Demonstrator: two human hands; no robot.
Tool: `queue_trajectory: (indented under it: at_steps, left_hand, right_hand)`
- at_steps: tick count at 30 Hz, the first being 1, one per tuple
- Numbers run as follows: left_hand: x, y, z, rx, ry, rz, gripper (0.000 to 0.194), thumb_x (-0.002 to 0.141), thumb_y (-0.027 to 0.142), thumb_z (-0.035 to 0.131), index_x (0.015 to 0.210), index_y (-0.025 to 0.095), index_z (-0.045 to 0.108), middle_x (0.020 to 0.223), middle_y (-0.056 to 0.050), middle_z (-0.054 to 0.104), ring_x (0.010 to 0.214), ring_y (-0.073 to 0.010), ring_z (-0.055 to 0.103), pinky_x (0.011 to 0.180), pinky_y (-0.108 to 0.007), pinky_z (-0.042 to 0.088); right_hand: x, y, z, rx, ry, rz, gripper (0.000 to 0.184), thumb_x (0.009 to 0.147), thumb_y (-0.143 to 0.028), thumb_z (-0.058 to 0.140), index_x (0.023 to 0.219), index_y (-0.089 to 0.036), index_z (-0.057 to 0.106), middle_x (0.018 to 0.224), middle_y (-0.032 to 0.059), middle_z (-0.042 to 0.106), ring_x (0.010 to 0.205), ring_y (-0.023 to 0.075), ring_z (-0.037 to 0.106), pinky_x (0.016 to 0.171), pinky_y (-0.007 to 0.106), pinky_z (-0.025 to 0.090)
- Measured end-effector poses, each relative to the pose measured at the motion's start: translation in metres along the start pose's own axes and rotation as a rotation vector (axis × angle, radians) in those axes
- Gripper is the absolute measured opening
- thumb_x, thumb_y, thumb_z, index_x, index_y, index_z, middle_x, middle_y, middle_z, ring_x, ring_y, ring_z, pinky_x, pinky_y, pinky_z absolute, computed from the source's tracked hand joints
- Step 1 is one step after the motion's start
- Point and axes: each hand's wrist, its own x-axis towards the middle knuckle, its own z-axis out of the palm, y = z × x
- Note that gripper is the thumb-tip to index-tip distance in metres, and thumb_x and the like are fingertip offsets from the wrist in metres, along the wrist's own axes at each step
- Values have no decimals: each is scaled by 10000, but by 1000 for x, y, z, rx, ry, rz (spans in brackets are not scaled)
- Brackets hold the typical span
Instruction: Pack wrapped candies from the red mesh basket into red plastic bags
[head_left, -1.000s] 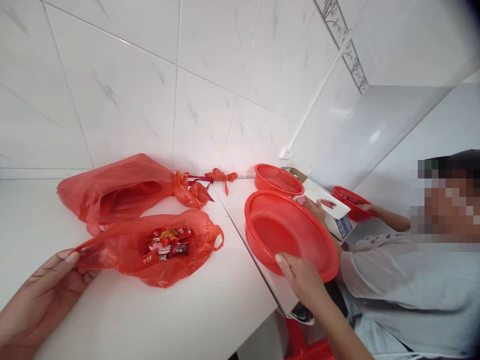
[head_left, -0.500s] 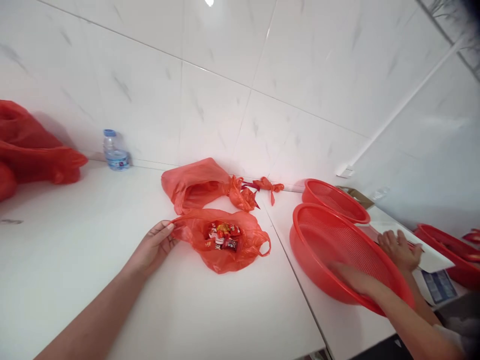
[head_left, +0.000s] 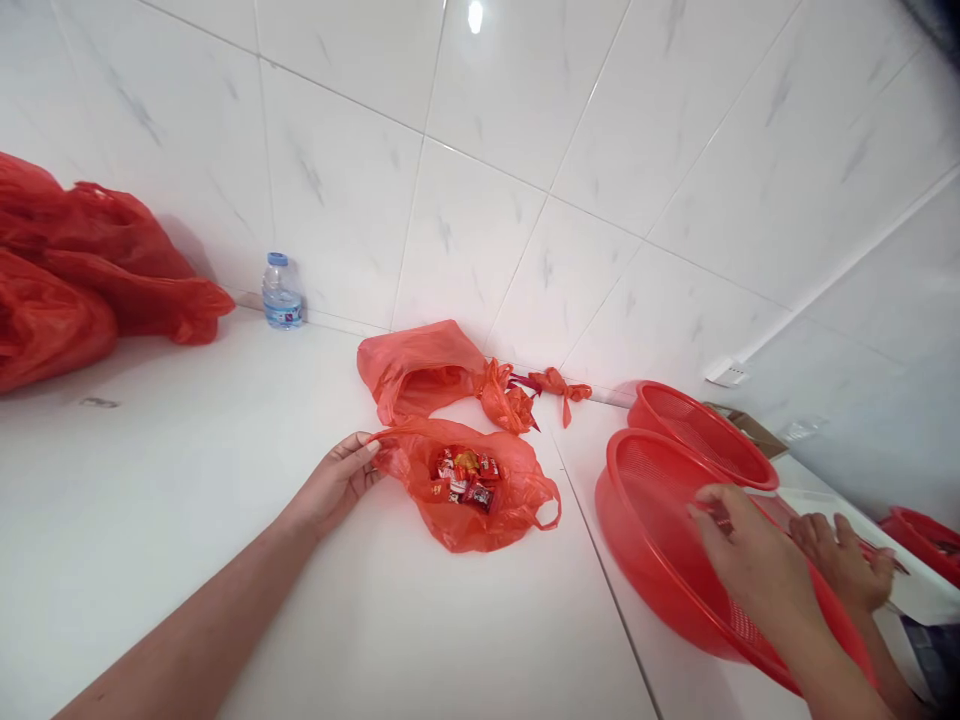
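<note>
My left hand [head_left: 337,482] rests on the white counter and pinches the left edge of a red plastic bag [head_left: 480,505]. The bag lies flat, and several small wrapped sweets [head_left: 465,478] show through it. My right hand [head_left: 750,560] hovers over the inside of a large red plastic sieve basket [head_left: 645,540] at the counter's right. Its fingers are loosely bent and apart, and I see nothing in them. Another person's hand [head_left: 844,560] lies just right of mine, beyond the basket.
A second red basket [head_left: 697,425] sits behind the first. A crumpled red bag [head_left: 420,370] and knotted red scraps [head_left: 559,385] lie by the tiled wall. A small water bottle [head_left: 282,292] stands at the back, big red bags [head_left: 82,270] far left, and a third basket [head_left: 926,535] far right.
The view has swung left, bringing the bottle and the big red bags into sight. My right hand has left the large basket's rim and now hangs over its inside. My left hand stays on the bag's edge.
</note>
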Motion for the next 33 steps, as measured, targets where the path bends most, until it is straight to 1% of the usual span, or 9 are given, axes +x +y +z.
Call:
queue_trajectory:
  at_steps: [2,5,10,12,14,18,25,29,33]
  left_hand:
    - [0,0,0,6,3,0,106,791,250,676,764,179,602,814,-10,663,773,-118,612,751,-245,503]
    - [0,0,-1,11,11,5,102,787,249,680,767,180,607,815,-9,664,766,-115,609,743,-240,501]
    - [-1,0,0,12,5,6,97,793,248,673,763,184,606,809,-4,672,765,-115,616,750,-242,496]
    - [-1,1,1,14,-3,0,99,792,254,672,765,184,608,819,-11,678,779,-125,623,754,-252,496]
    - [-1,1,2,16,-8,-3,102,786,258,677,766,183,611,829,-19,682,782,-133,627,747,-259,496]
    - [-1,1,2,5,-10,-7,104,775,261,688,768,186,617,811,-15,678,746,-128,620,724,-258,497]
    - [3,1,3,7,-4,-29,113,769,252,697,758,183,608,788,-2,668,721,-115,611,708,-246,498]
    - [6,1,2,-5,-3,-36,105,768,241,699,771,185,610,790,2,672,720,-111,615,713,-241,504]
    - [8,1,-1,6,9,-40,86,788,222,679,775,174,608,800,-10,669,755,-114,627,749,-238,516]
  right_hand:
    - [-9,-38,-4,59,25,-39,230,819,-411,484,887,-216,586,875,62,666,755,212,626,602,315,472]
    - [-19,-91,-11,198,214,-176,230,843,-372,491,939,-194,601,929,95,667,860,231,630,711,349,504]
    - [-23,-151,-5,488,383,-278,113,808,-281,613,881,-195,605,825,67,660,756,201,639,640,320,529]
    - [-20,-165,12,554,354,-272,87,822,-263,602,884,-203,597,817,53,657,749,190,639,651,315,530]
    - [-17,-175,33,533,208,-289,142,848,-277,568,975,-216,586,869,44,663,783,183,643,687,311,529]
    - [-16,-174,67,384,-195,-332,343,880,-322,504,1215,-249,490,1121,52,618,942,192,623,767,324,523]
    - [-39,-124,111,308,11,-75,459,860,-399,501,1264,-185,456,1282,155,480,1181,283,477,910,442,455]
    - [-54,-106,143,403,-81,91,471,848,-426,501,1230,-154,468,1152,149,571,1011,256,574,804,393,488]
    - [-54,-100,151,458,-123,151,313,855,-454,476,947,-169,568,933,86,609,828,210,577,734,344,475]
